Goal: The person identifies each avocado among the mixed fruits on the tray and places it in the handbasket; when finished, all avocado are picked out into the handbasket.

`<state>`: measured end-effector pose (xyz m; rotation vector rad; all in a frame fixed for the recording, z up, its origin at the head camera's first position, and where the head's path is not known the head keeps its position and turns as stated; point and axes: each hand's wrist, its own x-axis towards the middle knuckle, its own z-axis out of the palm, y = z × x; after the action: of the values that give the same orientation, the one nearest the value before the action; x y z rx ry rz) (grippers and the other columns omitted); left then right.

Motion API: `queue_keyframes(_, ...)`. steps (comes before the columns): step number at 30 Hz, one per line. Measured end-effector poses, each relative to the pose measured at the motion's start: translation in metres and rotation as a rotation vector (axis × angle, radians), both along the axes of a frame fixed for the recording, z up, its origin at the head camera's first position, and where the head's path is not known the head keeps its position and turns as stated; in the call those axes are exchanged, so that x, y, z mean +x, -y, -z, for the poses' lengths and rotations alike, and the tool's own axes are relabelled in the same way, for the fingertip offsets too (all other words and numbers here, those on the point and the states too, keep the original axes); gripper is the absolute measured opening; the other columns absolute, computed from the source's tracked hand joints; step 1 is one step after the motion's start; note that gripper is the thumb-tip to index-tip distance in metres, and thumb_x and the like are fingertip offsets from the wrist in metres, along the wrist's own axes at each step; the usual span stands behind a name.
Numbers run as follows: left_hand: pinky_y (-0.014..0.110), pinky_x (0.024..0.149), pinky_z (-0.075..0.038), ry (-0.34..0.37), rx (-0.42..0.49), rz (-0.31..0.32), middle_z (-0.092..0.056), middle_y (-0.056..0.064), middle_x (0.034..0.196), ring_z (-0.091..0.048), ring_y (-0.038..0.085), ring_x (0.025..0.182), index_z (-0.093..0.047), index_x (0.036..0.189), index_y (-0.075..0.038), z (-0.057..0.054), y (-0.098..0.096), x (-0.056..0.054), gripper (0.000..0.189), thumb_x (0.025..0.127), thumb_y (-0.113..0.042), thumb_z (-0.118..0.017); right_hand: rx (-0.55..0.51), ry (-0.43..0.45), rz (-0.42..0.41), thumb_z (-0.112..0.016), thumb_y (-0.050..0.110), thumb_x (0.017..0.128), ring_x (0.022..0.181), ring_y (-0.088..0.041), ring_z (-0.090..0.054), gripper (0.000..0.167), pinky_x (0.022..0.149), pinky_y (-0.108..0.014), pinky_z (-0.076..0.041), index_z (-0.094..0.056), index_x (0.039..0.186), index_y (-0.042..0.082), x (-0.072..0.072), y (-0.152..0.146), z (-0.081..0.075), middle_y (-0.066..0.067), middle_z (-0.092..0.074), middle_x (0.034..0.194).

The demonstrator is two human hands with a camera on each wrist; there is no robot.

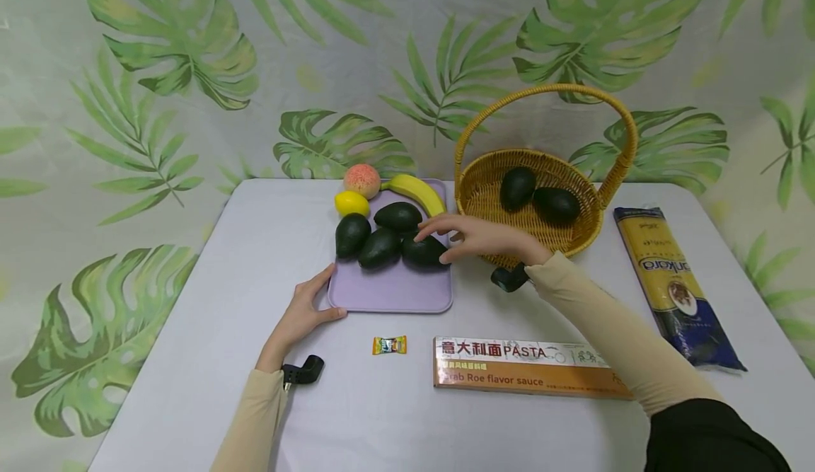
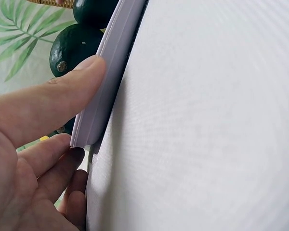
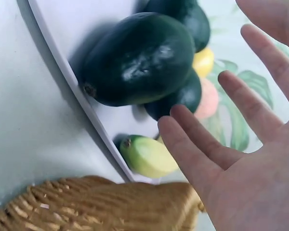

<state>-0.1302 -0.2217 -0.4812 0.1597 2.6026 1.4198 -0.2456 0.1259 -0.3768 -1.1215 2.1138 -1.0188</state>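
My left hand [image 1: 308, 311] holds the near left corner of a lilac tray [image 1: 388, 295], thumb along the front edge and fingers at the left side. In the left wrist view the thumb [image 2: 89, 72] presses the tray's rim. On the tray lie several dark green avocados, a yellow lemon [image 1: 351, 203], a peach [image 1: 361, 180] and a banana [image 1: 417, 192]. Over the rightmost avocado [image 1: 423, 254] my right hand [image 1: 480, 237] hovers with fingers spread. The right wrist view shows a gap between those fingers and that avocado [image 3: 139, 57].
Behind my right hand stands a wicker basket [image 1: 484, 206] with a tall handle, holding two avocados [image 1: 557, 206]. A pasta box [image 1: 528, 369] and a small wrapped candy [image 1: 389, 345] lie in front. At the right is a blue and gold pasta bag [image 1: 675, 284].
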Motion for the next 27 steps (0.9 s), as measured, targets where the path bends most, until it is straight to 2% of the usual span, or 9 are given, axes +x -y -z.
queue_keyframes(5,0.059,0.107,-0.019,-0.006,-0.001,0.004,-0.024,0.013,0.155,-0.020,0.035,0.133,-0.027,0.152,-0.009,0.001,0.000,0.000,0.089,0.081,-0.022,-0.078,0.078,-0.081,-0.063,-0.066,0.007,0.088,0.137,-0.033,-0.026,0.045,0.106,-0.053,-0.028,-0.056,0.133,0.008,-0.006,0.015,0.010,-0.018,-0.031,0.149)
queue_keyframes(8,0.059,0.107,-0.019,-0.008,0.003,0.003,-0.024,0.013,0.155,-0.020,0.035,0.134,-0.027,0.151,-0.009,0.001,-0.001,0.000,0.089,0.080,-0.022,-0.078,0.117,-0.149,-0.081,-0.067,0.006,0.087,0.136,-0.035,-0.027,0.045,0.107,-0.051,-0.027,-0.057,0.131,0.009,-0.008,0.023,0.016,-0.020,-0.032,0.148)
queue_keyframes(13,0.059,0.107,-0.019,-0.010,0.006,0.005,-0.024,0.013,0.155,-0.020,0.035,0.133,-0.027,0.151,-0.008,0.001,-0.001,-0.001,0.088,0.081,-0.022,-0.078,0.205,-0.301,-0.047,-0.071,0.006,0.084,0.126,-0.036,-0.038,0.044,0.104,-0.050,-0.032,-0.061,0.126,0.016,-0.006,0.031,0.023,-0.017,-0.035,0.143)
queue_keyframes(15,0.059,0.107,-0.019,-0.012,0.009,0.005,-0.024,0.013,0.155,-0.020,0.035,0.133,-0.027,0.151,-0.009,0.001,-0.001,-0.001,0.089,0.080,-0.022,-0.078,0.217,-0.325,-0.023,-0.072,0.007,0.083,0.119,-0.035,-0.044,0.044,0.100,-0.047,-0.036,-0.062,0.124,0.018,-0.004,0.032,0.026,-0.015,-0.037,0.139)
queue_keyframes(18,0.059,0.107,-0.019,-0.013,0.010,0.006,-0.024,0.013,0.155,-0.021,0.035,0.132,-0.027,0.151,-0.008,0.000,-0.002,-0.001,0.089,0.080,-0.021,-0.078,0.197,-0.306,0.020,-0.073,0.005,0.082,0.113,-0.032,-0.046,0.044,0.096,-0.045,-0.039,-0.062,0.123,0.019,-0.002,0.029,0.029,-0.014,-0.039,0.133)
queue_keyframes(22,0.059,0.107,-0.019,-0.011,0.007,0.002,-0.024,0.014,0.155,-0.020,0.035,0.133,-0.027,0.151,-0.007,0.000,-0.001,-0.001,0.089,0.080,-0.021,-0.078,0.134,-0.246,0.077,-0.073,0.007,0.082,0.116,-0.030,-0.042,0.043,0.098,-0.047,-0.037,-0.062,0.123,0.018,-0.001,0.021,0.032,-0.013,-0.040,0.130)
queue_keyframes(27,0.059,0.107,-0.019,-0.006,0.000,-0.003,-0.023,0.014,0.155,-0.019,0.035,0.134,-0.026,0.152,-0.008,0.000,0.000,0.000,0.089,0.080,-0.021,-0.078,0.035,-0.167,0.136,-0.074,0.012,0.084,0.116,-0.027,-0.041,0.043,0.096,-0.049,-0.038,-0.062,0.125,0.018,0.002,0.009,0.025,-0.011,-0.043,0.127)
